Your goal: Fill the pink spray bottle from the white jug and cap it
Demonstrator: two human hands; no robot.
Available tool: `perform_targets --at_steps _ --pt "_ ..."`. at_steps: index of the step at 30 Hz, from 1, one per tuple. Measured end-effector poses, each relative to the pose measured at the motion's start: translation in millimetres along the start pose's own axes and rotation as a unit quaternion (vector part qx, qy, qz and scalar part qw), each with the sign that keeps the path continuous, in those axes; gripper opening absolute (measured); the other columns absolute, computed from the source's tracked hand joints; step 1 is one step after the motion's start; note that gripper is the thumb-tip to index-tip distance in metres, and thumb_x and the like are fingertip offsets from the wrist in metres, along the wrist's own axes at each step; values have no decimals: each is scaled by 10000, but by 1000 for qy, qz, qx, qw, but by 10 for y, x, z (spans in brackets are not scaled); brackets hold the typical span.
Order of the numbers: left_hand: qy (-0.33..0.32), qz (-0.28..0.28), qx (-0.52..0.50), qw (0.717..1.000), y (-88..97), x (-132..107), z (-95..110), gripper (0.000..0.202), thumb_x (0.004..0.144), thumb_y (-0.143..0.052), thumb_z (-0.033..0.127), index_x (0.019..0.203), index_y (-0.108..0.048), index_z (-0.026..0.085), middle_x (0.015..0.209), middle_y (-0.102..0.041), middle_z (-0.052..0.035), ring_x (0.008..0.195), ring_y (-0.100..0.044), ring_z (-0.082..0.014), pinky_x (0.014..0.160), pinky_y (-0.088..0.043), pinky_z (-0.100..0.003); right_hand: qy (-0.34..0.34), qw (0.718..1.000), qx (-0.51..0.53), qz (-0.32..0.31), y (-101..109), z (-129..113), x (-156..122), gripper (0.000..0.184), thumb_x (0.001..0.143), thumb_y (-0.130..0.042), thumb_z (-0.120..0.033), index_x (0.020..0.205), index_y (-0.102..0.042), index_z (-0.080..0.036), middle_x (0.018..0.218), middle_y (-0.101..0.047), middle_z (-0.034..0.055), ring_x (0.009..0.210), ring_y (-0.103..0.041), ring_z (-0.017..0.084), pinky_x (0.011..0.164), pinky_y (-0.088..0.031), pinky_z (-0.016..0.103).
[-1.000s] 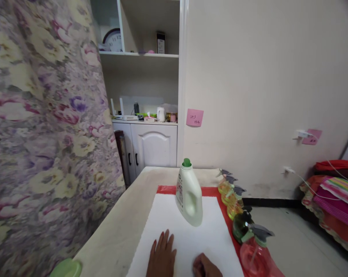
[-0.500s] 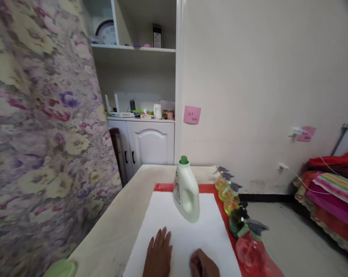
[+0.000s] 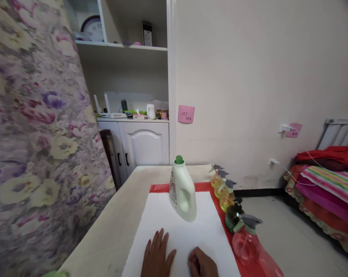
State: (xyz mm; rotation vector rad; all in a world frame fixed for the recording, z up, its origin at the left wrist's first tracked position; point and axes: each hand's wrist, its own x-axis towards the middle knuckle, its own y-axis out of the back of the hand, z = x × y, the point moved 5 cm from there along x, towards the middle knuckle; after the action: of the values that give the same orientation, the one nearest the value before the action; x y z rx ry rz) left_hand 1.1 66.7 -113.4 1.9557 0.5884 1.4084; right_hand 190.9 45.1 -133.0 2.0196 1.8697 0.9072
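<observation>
My left hand (image 3: 157,255) lies palm down on a white sheet (image 3: 162,211), fingers and thumb spread, holding nothing. To its right, my right hand (image 3: 202,263) rests on the same sheet with its fingers curled inward; whether anything is inside them is hidden. Beyond both hands, and touched by neither, a pale green detergent bottle (image 3: 178,188) stands upright. Its green pouring spout (image 3: 179,159) shows at the neck, without a cap on it, and its handle faces right.
A row of spray bottles lines the table's right side, with a pink one (image 3: 246,244) nearest and a dark green pump bottle (image 3: 233,216) behind it. Red cloth (image 3: 266,257) borders the sheet. A pale green object (image 3: 55,274) is cut off at lower left. A flowered curtain (image 3: 47,134) hangs left.
The view has turned slightly right, so the scene sits further left. My left thumb has spread away from the fingers. My right hand stays curled, and the bottle stands where it was.
</observation>
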Motion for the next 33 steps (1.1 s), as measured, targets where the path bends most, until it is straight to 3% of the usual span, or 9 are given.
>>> perform_targets --at_steps 8,18,24,27,29,33 --pt "34 -57 -37 997 -54 25 -12 406 901 -454 352 1255 -609 229 1350 -618 -74 1223 -588 -263 969 -495 -449 -9 1000 18 -2 74 -97 4 60 751 -528 -248 762 -584 -230 618 -599 -25 570 -547 146 577 -382 241" --pt "53 -123 -77 988 -19 84 -16 417 916 -401 293 1277 -596 221 1384 -584 -82 1273 -542 -276 1009 -480 -488 -69 981 178 -31 313 -217 123 49 725 -513 -194 712 -560 -194 620 -514 -43 606 -490 127 586 -377 248" --pt "68 -138 -101 983 -4 109 1 425 923 -387 290 1284 -590 197 1396 -570 -102 1294 -519 -286 1039 -446 -510 -88 965 244 23 447 -239 375 117 750 -528 -254 848 -557 -197 713 -568 -24 582 -546 135 524 -457 259" --pt "67 -130 -102 984 -23 93 2 419 919 -400 287 1281 -592 199 1393 -572 -101 1293 -520 -284 1040 -444 -508 -90 962 244 84 564 -271 567 289 757 -547 -264 1036 -539 -193 973 -629 44 628 -584 136 613 -514 305" --pt "67 -120 -99 986 -37 77 -2 414 917 -408 290 1273 -599 201 1388 -578 -97 1287 -527 -281 1034 -451 -500 -92 958 238 131 652 -287 699 399 778 -544 -294 1160 -478 -195 1137 -590 86 686 -596 140 696 -529 335" --pt "67 -96 -97 988 -53 50 -9 400 915 -416 283 1257 -611 214 1371 -598 -82 1271 -544 -270 1027 -457 -489 -81 954 224 183 742 -374 913 473 795 -554 -347 1232 -449 -199 1257 -518 115 801 -597 164 774 -530 365"
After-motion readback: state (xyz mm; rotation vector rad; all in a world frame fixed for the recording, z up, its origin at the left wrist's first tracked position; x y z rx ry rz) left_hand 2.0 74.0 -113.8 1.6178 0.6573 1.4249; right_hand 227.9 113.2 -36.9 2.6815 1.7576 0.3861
